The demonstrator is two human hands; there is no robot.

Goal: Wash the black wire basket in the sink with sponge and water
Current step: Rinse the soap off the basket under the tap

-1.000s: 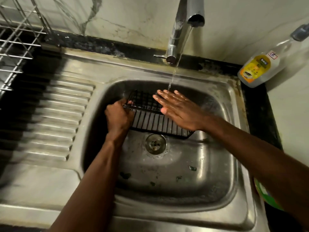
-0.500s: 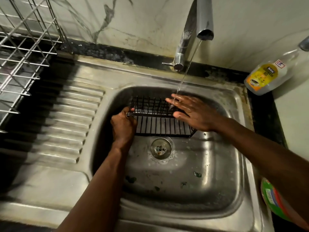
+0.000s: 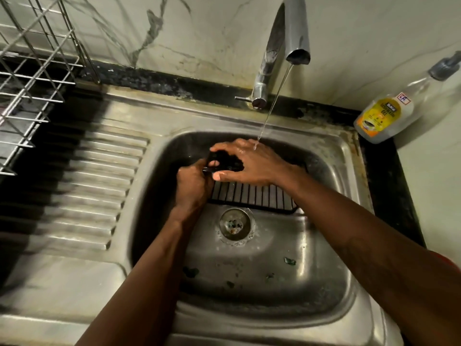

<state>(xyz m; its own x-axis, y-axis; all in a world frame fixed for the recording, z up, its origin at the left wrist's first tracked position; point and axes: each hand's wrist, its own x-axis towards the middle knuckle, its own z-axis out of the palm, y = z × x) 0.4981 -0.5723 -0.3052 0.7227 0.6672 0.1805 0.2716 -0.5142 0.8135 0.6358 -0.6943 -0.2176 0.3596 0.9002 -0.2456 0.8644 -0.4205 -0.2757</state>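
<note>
The black wire basket (image 3: 252, 197) lies in the back half of the steel sink (image 3: 344, 221), just behind the drain (image 3: 234, 226). My left hand (image 3: 190, 186) grips the basket's left rim. My right hand (image 3: 247, 163) lies across the basket's top, fingers curled over its left end, thumb on the wires. A thin stream of water (image 3: 272, 106) falls from the tap (image 3: 287, 46) onto the back of my right hand. No sponge is in sight.
A ribbed drainboard (image 3: 94, 186) spreads to the left, with a metal dish rack (image 3: 32, 78) at the back left. A dish gel bottle (image 3: 389, 113) leans on the wall at the right. Small green scraps (image 3: 289, 260) lie on the sink floor.
My right hand has slid left across the basket and curled its fingers over the left end, close to my left hand. The view has moved nearer.
</note>
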